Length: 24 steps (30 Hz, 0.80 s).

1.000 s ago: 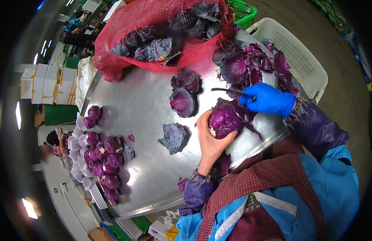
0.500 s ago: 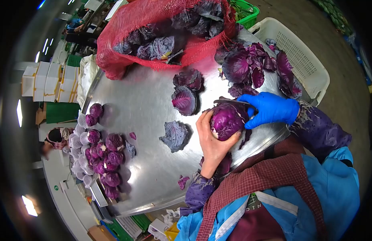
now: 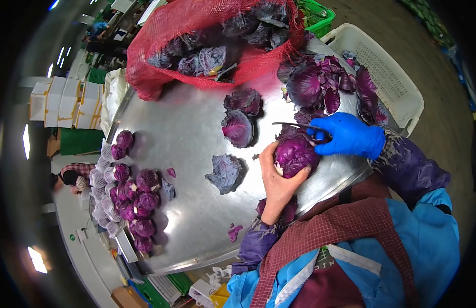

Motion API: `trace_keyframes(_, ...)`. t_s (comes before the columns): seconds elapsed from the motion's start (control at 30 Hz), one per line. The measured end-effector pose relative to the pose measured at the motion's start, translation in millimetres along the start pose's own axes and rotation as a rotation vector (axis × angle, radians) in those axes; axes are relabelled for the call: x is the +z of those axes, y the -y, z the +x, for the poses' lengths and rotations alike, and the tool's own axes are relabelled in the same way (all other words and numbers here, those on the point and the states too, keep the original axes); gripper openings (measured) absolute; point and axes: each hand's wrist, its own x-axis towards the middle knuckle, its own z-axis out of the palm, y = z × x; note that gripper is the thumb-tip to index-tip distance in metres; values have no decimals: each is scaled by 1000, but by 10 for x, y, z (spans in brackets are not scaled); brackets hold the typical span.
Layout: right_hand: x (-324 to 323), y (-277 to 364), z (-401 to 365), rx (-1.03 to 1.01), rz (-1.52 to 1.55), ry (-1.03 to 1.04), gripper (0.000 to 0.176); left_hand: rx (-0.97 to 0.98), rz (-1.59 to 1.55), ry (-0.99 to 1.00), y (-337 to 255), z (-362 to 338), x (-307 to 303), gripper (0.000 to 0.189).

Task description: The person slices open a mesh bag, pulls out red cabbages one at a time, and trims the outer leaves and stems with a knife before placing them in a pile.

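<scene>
My bare left hand (image 3: pixel 280 182) is wrapped around a purple cabbage head (image 3: pixel 294 153) above the metal table, thumb on the near side. My right hand (image 3: pixel 348 135), in a blue glove, is closed on a knife (image 3: pixel 292 124); the thin dark blade points left over the top of the cabbage. The gloved fingertips are against the cabbage's right side, by a leaf there. The knife's handle is hidden in the glove. Left of my hands lie loose outer leaves, among them a greyish leaf (image 3: pixel 225 174) and a purple leaf (image 3: pixel 237 128).
A red mesh sack (image 3: pixel 161 56) of cabbages lies at the table's far side. Peeled leaves (image 3: pixel 312 84) are heaped near a white crate (image 3: pixel 387 72). Several small trimmed cabbages (image 3: pixel 145 200) sit at the left beside white foam nets (image 3: pixel 100 192). A person (image 3: pixel 76 174) is beyond them.
The knife has lifted slightly off the cabbage's top, its blade now showing more clearly. My gloved fingers have curled in against the cabbage. The cabbage and my left hand have shifted slightly right.
</scene>
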Motion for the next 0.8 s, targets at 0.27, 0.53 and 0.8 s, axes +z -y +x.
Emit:
trace_keyframes(0.27,-170,-428,-77,248,272,-22,30,-454,-1085,126,278,-124,-18,71)
trace_keyframes(0.53,-282,-208,-112,154,93,-37,59,-793,-1985,220,181,-24,-70,86)
trace_keyframes(0.8,512,60,341,128,997,104,54,-708,-1745,-365,427,335,-515,67)
